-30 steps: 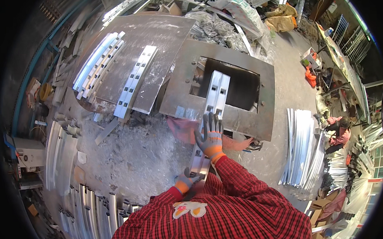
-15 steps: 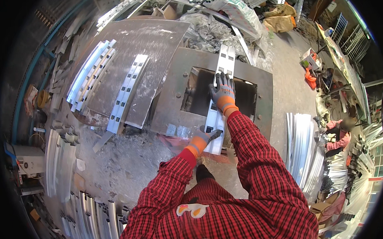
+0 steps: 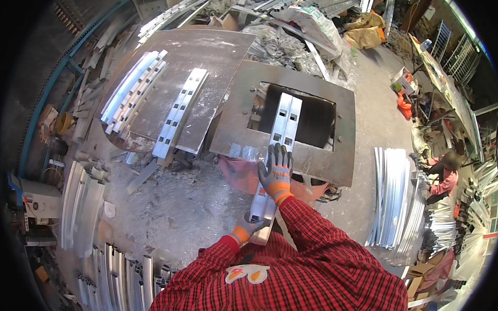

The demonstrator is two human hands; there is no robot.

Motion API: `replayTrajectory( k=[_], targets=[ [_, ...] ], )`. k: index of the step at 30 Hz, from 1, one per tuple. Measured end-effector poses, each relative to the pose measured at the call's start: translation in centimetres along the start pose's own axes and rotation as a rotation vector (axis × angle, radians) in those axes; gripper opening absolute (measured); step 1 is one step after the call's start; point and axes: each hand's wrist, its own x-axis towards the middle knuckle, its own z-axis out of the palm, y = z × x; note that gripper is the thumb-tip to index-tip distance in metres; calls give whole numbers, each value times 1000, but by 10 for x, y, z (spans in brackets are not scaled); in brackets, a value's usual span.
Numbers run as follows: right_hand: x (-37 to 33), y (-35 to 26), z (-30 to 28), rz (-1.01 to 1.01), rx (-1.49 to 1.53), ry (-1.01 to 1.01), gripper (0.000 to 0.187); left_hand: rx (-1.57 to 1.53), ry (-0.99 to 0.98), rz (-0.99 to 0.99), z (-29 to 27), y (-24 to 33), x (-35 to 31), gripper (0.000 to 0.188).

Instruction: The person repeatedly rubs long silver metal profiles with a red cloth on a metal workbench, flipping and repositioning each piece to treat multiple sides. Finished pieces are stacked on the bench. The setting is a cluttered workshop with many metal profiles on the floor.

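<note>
From where I stand, the grey floor [image 3: 174, 213] spreads out left of both hands. Ahead and to the left of the right hand is a big dark tabletop [image 3: 210, 55]; straight ahead of it is a steel tabletop [image 3: 234, 112] with a rectangular opening. Right of the right hand, well apart, lies a bundle of pale metal bars [image 3: 390, 200], and past that a co-worker [image 3: 446, 176] is bent low. Far beyond the right hand is a whitish sack [image 3: 316, 27] with coloured print, too small for me to read.

The metal profile [image 3: 281, 129], silvery with square holes, is under the right hand; it runs from the left hand forward over the steel tabletop's edge, its far end over the opening. A similar punched profile [image 3: 185, 97] lies on the dark tabletop, ahead and left of the right hand.

The right hand [image 3: 275, 174], in a grey and orange glove, lies palm down on the profile, fingers outstretched; its back carries small orange lettering. The left hand [image 3: 246, 228], gloved alike, is nearer the body, curled against the profile's near end and gripping it, though its underside is hidden. Below the left hand, the checked shirt bears a white patch [image 3: 246, 273].
</note>
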Motion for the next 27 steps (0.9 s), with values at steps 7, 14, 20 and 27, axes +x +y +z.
replayTrajectory(
  k=[7, 14, 20, 27],
  targets=[
    [-46, 11, -12, 96, 551, 391, 61, -89, -166, -90, -5, 84, -77, 57],
    [-130, 29, 40, 221, 1308, -172, 46, 41, -239, 112, -17, 52, -36, 75],
    [-105, -3, -11, 675, 1535, -146, 49, 770, 205, 239, -3, 80, -65, 84],
    [-78, 0, -10, 625, 1485, 6, 70, 393, 30, 357, 26, 113, -38, 88]
  ],
)
